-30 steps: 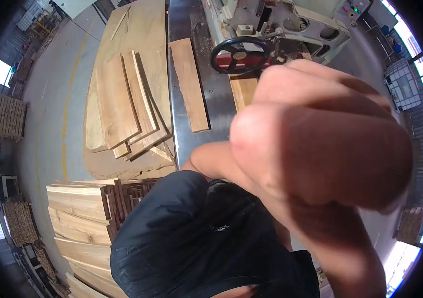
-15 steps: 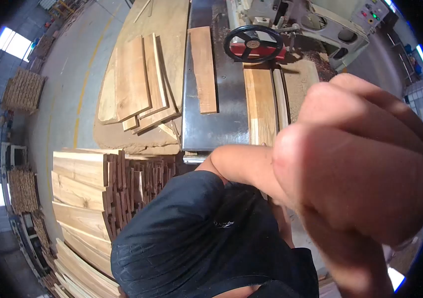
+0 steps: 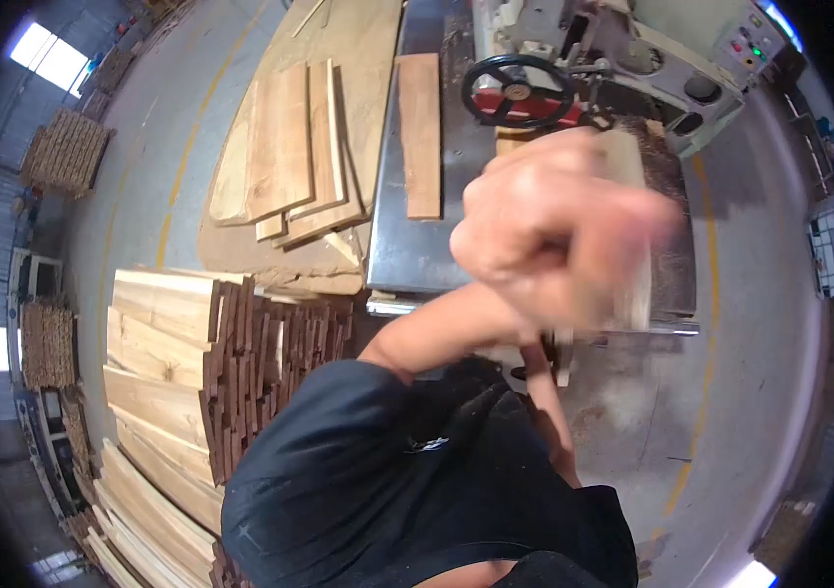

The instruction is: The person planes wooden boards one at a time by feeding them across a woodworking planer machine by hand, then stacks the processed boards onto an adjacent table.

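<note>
My left hand point(image 3: 554, 230) is raised close to the camera, its fingers curled in and smeared by motion. Nothing shows in its grip. It covers part of the machine's metal table point(image 3: 412, 257) and the boards there. Lower down, my right forearm point(image 3: 546, 402) reaches toward the table's near edge. My left hand and arm hide the right hand's fingers. Close by, the end of a narrow wooden strip point(image 3: 563, 361) sticks out past the edge. A reddish-brown board point(image 3: 421, 137) lies flat on the table, left of the black handwheel point(image 3: 518, 91).
Several pale boards point(image 3: 280, 142) lie on a wooden sheet point(image 3: 363, 118) to the left. Below them stands a tall stack of planks point(image 3: 157, 343). A control panel point(image 3: 752, 44) with lit buttons is at upper right. Concrete floor point(image 3: 622, 421) with yellow lines runs alongside.
My left hand has moved away from the camera, left and slightly up in view, and looks smaller. More floor and table edge shows at right. The view has shifted a little.
</note>
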The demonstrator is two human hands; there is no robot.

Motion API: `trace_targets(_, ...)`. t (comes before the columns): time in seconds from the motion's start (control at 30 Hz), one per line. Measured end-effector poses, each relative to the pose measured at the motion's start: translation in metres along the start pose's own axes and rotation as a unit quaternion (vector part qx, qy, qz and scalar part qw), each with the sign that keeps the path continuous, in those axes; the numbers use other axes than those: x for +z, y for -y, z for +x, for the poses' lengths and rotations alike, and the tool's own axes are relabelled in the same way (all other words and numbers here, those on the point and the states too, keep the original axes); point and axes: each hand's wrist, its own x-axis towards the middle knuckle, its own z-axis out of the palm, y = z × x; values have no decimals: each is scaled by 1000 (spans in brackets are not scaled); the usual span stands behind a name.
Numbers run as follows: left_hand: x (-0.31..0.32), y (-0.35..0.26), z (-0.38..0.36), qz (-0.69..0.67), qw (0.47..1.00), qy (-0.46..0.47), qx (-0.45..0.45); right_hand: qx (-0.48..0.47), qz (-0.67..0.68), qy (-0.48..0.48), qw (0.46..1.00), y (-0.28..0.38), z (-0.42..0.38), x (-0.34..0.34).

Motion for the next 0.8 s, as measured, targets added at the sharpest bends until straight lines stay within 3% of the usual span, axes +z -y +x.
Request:
trace_targets(0.07, -15, 42, -48, 102, 991, 47, -69, 13, -36, -5, 999, -5, 1, -2)
trace_targets(0.1, -27, 70, -83, 180, 973, 120, -81, 33, -75, -8, 997, 1, -4, -1)
trace_targets(0.13, -43, 94, -133, 232, 939, 165, -193, 39, -110, 4, 993, 9, -9, 7)
trace_targets(0.17, -66, 110, -175, 335, 868, 278, -240, -1, -137, -12, 991, 5, -6, 7)
trace_targets(0.23, -113, 131, -273, 499, 720, 373, -305, -55, -165, -39, 984, 3, -6, 11)
trace_targets(0.27, -122, 129, -298, 523, 607, 406, -440, -28, -208, -85, 974, 6, -15, 20)
trace_targets(0.3, -128, 121, -320, 538, 581, 419, -444, -5, -251, -133, 959, 13, -23, 27)
trace_targets(0.37, -126, 117, -339, 515, 624, 406, -425, 8, -269, -174, 947, 17, -20, 28)
trace_targets(0.47, -104, 106, -317, 547, 612, 390, -418, -8, -228, -143, 963, 6, -6, 18)
trace_targets(0.57, -99, 102, -307, 551, 599, 398, -423, 27, -219, -155, 963, 43, -37, 38)
trace_targets(0.63, -102, 109, -310, 552, 616, 385, -411, 10, -170, -138, 976, 26, -23, 33)
trace_targets(0.8, -103, 137, -305, 551, 620, 382, -407, 26, -287, -177, 941, 27, 11, 25)
